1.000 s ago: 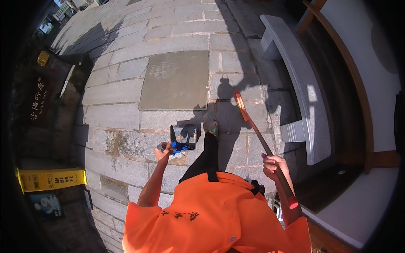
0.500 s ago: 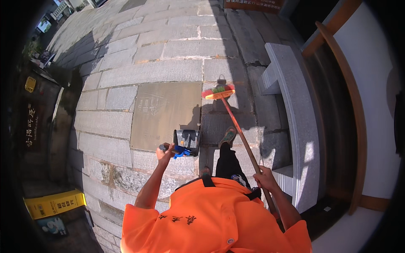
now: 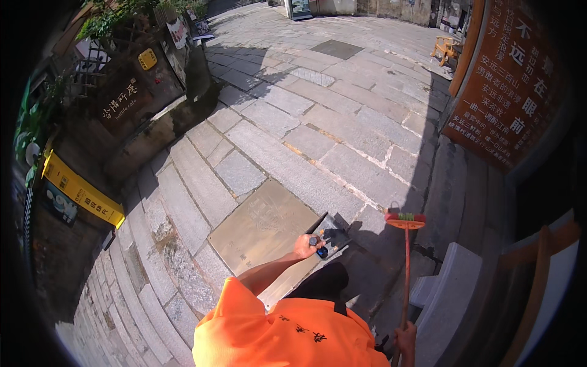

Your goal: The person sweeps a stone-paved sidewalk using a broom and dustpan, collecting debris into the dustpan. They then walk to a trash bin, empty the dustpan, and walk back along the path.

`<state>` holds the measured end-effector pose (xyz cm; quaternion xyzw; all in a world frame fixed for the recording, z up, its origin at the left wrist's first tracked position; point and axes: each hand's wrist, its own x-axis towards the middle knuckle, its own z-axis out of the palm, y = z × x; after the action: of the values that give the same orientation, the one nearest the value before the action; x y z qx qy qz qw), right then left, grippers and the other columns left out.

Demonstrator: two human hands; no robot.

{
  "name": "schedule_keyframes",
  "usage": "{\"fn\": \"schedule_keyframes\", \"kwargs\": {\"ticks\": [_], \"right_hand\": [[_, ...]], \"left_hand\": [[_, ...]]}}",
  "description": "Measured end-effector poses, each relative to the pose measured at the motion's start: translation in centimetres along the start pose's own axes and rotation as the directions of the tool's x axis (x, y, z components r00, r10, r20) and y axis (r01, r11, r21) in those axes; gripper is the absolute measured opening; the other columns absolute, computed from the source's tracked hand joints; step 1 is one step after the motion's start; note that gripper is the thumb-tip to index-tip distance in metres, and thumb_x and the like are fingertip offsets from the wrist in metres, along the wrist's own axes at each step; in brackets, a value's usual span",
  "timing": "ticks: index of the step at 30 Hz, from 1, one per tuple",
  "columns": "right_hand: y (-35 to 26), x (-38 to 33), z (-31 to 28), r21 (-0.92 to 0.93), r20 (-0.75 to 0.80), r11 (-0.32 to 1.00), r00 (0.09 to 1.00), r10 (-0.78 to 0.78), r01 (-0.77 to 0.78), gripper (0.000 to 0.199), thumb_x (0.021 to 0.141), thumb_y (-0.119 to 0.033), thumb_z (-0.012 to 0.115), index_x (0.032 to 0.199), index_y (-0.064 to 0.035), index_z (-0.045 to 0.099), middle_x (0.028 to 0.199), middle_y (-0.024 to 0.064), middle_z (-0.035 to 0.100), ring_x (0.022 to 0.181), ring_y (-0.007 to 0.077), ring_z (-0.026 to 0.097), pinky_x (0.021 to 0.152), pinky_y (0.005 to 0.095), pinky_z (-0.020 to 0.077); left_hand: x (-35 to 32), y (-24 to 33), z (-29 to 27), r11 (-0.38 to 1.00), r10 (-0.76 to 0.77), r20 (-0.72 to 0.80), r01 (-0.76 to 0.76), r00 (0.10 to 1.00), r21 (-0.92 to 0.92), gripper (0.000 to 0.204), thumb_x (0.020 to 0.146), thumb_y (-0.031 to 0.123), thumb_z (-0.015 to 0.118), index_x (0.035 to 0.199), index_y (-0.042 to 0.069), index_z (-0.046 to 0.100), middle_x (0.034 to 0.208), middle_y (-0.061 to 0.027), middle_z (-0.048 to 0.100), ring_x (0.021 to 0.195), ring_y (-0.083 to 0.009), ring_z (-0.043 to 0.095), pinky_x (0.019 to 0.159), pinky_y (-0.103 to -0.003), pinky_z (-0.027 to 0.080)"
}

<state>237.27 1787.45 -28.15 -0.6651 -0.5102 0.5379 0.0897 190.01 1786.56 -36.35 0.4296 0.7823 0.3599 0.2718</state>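
Gripping a dustpan [image 3: 340,235] in our left hand [image 3: 305,246], a broom [image 3: 407,269] in our right hand [image 3: 405,336], we seem midway, neither put down.

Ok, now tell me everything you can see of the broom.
The long-handled broom has a wide head: an orange-red block with red bristles, green in the middle, pointing forward. Its slim pole, reddish near the head and browner lower down, is of unclear material. The right hand grips it near the picture's lower edge. The head is over stone paving; contact is unclear.
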Motion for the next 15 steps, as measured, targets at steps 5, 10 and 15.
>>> {"fn": "schedule_keyframes", "kwargs": {"ticks": [5,10,15], "right_hand": [[-7.1,12.0,-5.8,0.025,0.037,0.998,0.997,-0.062,0.061,0.016,0.073,0.001,0.050,0.089,0.0058,0.052,0.053,0.0054,0.049,0.035,0.0137,0.046,0.033,0.0292,0.0368],[-15.3,21.9,-10.3,0.044,0.050,0.999,0.998,0.025,-0.027,0.026,0.073,-0.002,0.052,0.099,0.0037,0.051,0.054,0.0031,0.047,0.036,0.0114,0.045,0.034,0.0269,0.0370],[-18.6,30.0,-13.8,-0.089,0.092,0.996,0.995,0.026,-0.018,0.031,0.074,-0.003,0.048,0.104,0.0053,0.048,0.057,0.0086,0.051,0.038,0.0175,0.051,0.035,0.0312,0.0410]], "left_hand": [[12.9,0.6,8.8,0.991,0.120,-0.006,-0.120,0.993,-0.057,0.027,0.074,0.029,0.072,0.068,0.005,0.062,0.060,-0.0113,0.059,0.055,-0.0188,0.057,0.053,-0.034,0.044],[24.2,2.4,15.1,0.997,0.072,0.139,-0.069,0.988,-0.027,0.031,0.076,0.034,0.068,0.068,0.005,0.060,0.061,-0.0140,0.058,0.058,-0.0289,0.059,0.054,-0.037,0.044],[32.2,5.6,19.3,0.994,0.105,0.187,-0.108,0.977,0.008,0.032,0.076,0.036,0.068,0.067,0.007,0.058,0.060,-0.0121,0.058,0.060,-0.0315,0.058,0.057,-0.039,0.045]]}}
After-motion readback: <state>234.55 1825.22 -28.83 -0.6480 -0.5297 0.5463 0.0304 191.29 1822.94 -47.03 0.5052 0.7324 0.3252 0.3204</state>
